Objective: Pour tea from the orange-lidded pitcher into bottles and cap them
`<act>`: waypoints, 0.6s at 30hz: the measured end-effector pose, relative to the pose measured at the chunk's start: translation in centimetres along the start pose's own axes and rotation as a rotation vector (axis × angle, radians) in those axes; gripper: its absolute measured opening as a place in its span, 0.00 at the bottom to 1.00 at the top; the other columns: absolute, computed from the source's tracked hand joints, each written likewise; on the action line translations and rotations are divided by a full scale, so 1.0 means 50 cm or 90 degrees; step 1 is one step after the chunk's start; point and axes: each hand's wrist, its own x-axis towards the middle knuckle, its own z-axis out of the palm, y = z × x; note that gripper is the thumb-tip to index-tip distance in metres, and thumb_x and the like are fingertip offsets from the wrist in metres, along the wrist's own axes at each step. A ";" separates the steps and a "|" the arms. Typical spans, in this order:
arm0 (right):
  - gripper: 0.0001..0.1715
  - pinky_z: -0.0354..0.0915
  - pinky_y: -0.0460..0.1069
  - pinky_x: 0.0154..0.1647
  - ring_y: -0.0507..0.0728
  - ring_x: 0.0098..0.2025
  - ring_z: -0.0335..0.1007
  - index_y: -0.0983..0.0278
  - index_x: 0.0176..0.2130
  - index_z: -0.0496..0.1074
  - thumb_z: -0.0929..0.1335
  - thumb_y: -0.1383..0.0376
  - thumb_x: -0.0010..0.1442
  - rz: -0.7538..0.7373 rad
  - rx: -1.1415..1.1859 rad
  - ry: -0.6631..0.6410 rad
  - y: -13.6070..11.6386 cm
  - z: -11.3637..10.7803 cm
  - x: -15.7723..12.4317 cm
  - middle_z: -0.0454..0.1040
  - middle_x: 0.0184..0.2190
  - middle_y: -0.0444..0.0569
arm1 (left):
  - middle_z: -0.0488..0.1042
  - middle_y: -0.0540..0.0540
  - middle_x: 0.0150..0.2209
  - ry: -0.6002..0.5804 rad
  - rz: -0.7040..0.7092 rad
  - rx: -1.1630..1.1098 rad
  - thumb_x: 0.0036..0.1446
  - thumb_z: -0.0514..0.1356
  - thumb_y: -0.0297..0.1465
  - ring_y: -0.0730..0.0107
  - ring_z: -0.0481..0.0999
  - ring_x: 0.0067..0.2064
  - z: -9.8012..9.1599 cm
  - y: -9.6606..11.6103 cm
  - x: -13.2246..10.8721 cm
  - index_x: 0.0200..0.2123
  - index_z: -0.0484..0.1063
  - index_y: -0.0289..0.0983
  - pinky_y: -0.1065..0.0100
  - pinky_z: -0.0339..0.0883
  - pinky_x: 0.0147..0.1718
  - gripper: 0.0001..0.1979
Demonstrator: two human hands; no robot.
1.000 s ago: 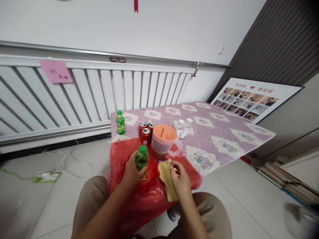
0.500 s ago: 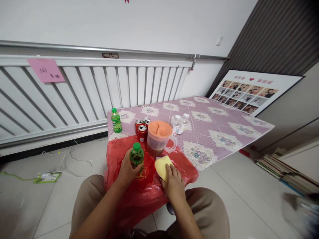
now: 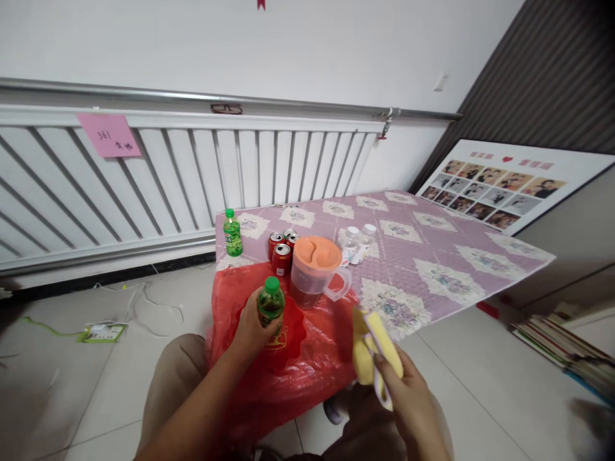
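My left hand (image 3: 253,324) is wrapped round a green-capped drink bottle (image 3: 271,302), upright over a red scalloped plate (image 3: 293,342). A folded yellow cloth (image 3: 377,349) with pale edging is pinched in my right hand (image 3: 406,384), off the near right corner of the red plastic sheet (image 3: 331,346). Just beyond the bottle stands a clear pitcher (image 3: 307,285) with an orange lid and a handle pointing right. Several red cans (image 3: 281,258) are grouped behind and to the left of the pitcher.
Another green bottle (image 3: 233,235) stands at the table's far left. Two white-capped bottles (image 3: 358,246) are behind the pitcher. A flowered cloth (image 3: 394,269) covers the table beside the radiator (image 3: 250,166). A power strip (image 3: 102,332) lies on the floor at left; books (image 3: 567,339) are stacked at right.
My right hand has lifted the yellow cloth off the red sheet and moved it right, towards me. My left hand keeps its hold on the bottle. The view has shifted slightly left.
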 end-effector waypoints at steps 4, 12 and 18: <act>0.42 0.74 0.52 0.31 0.62 0.32 0.80 0.62 0.55 0.73 0.78 0.52 0.42 0.049 0.146 -0.041 -0.093 0.021 -0.037 0.83 0.38 0.51 | 0.72 0.40 0.56 -0.011 0.006 -0.018 0.47 0.67 0.26 0.55 0.73 0.57 -0.001 0.003 0.001 0.60 0.60 0.39 0.51 0.65 0.59 0.37; 0.30 0.71 0.57 0.52 0.62 0.53 0.75 0.58 0.60 0.70 0.68 0.64 0.57 -0.395 -0.050 -0.183 -0.270 0.190 -0.031 0.76 0.56 0.51 | 0.71 0.41 0.58 -0.008 0.030 -0.024 0.49 0.68 0.27 0.56 0.73 0.58 0.004 -0.016 0.003 0.61 0.58 0.40 0.52 0.65 0.60 0.37; 0.36 0.64 0.63 0.62 0.65 0.61 0.66 0.63 0.60 0.69 0.65 0.77 0.52 -0.744 -0.330 -0.318 -0.323 0.306 -0.026 0.72 0.59 0.56 | 0.74 0.40 0.54 0.007 0.027 -0.027 0.47 0.66 0.26 0.56 0.76 0.54 0.009 -0.004 0.005 0.58 0.61 0.40 0.53 0.69 0.55 0.34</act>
